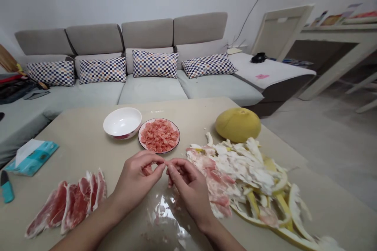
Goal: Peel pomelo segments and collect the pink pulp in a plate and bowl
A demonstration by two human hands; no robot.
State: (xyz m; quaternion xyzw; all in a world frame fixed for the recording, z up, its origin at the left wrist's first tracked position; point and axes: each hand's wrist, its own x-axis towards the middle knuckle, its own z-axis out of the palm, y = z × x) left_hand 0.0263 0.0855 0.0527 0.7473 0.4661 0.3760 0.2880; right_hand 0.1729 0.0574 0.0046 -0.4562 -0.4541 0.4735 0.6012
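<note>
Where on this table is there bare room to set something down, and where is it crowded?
Bare tabletop lies between the white bowl and the tissue packet, above the pomelo segments. Crowded: right of the right hand, where pomelo peel piles up below the whole pomelo.

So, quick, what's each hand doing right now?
Left hand: closed, pinching pink pomelo pulp.
Right hand: closed, pinching the pulp too.

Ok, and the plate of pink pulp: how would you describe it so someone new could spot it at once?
Find the beige table in front of the grey sofa. Just beyond the left hand and right hand sits a small round plate heaped with pink pomelo pulp. It is the only plate there, beside a deeper white bowl and left of the whole yellow pomelo.
</note>
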